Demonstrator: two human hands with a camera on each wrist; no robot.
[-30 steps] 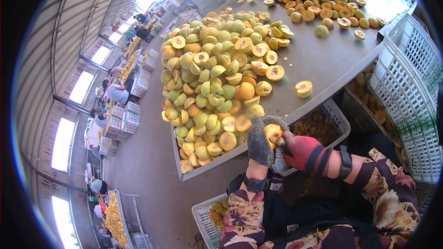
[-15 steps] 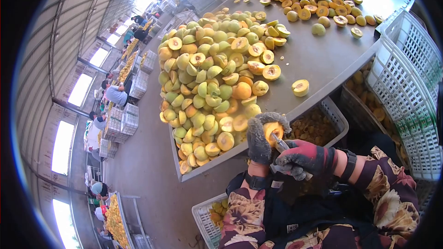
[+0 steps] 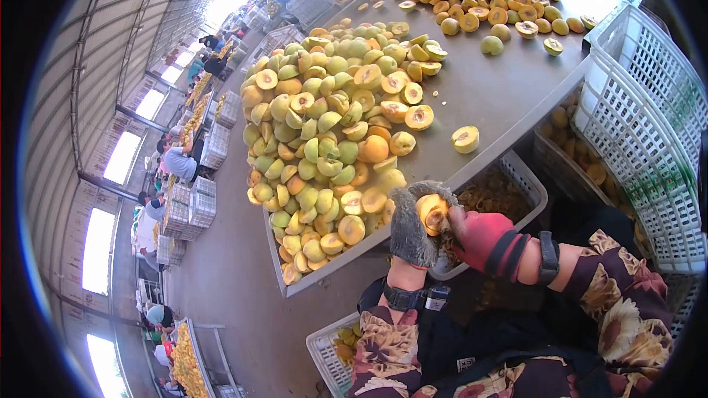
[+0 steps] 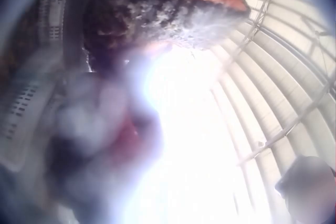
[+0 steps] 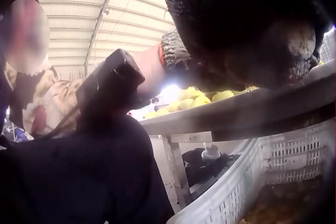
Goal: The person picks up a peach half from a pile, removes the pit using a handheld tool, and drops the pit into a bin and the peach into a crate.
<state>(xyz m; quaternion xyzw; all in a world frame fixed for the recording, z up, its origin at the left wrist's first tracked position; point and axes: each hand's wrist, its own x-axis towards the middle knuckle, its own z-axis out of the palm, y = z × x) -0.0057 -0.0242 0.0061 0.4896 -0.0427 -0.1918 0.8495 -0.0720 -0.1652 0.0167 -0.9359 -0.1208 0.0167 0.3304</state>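
Head view: halved fruit [image 3: 428,212], one, cut face showing, between the two hands, gripped in curled fingers of the left hand [image 3: 413,234]. Right hand [image 3: 488,242]: fingers close against the fruit's right side, their hold hidden, cannot tell. Long axis: unclear.

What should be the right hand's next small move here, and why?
Probably a small turn of the right hand around the darker centre of the fruit half: the left hand grips it with its cut face showing, and the right fingers are at its edge. Any tool there is hidden.
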